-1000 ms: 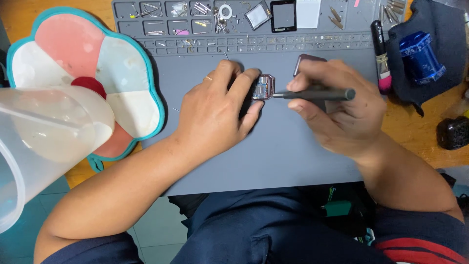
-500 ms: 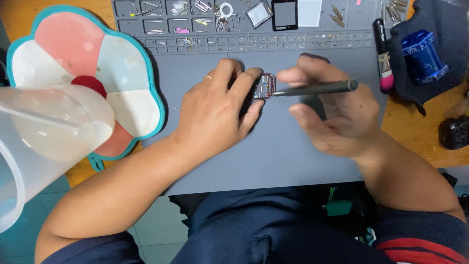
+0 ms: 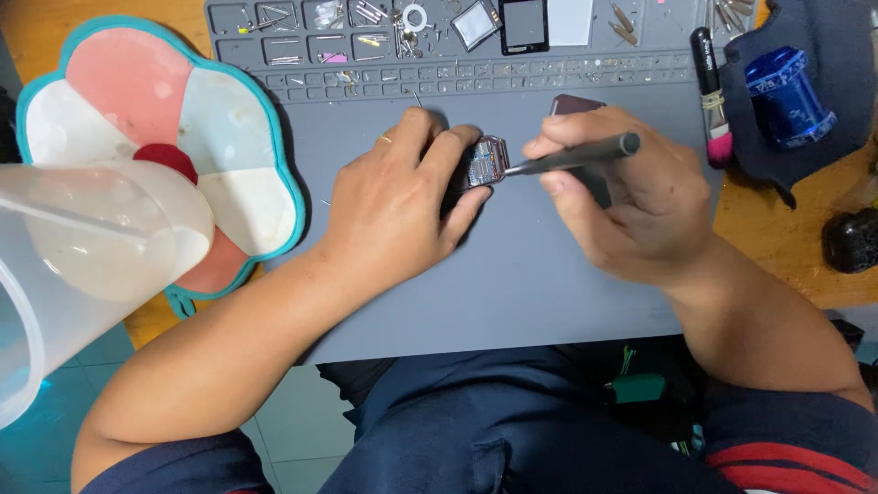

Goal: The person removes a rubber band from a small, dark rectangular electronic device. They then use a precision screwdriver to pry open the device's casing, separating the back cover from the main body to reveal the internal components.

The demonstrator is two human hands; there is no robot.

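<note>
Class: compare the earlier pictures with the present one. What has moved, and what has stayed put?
The right hand re-gripped the slim dark metal screwdriver, tilting its handle upward; the tip stayed at the small square watch case. The left hand still pinches the case on the grey work mat.

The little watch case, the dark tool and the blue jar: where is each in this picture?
watch case (image 3: 485,162), head view, on its exposed metal face beside the left fingers.
dark tool (image 3: 576,154), head view, midway along its grey handle in the right hand.
blue jar (image 3: 786,94), head view, on its ribbed side.
</note>
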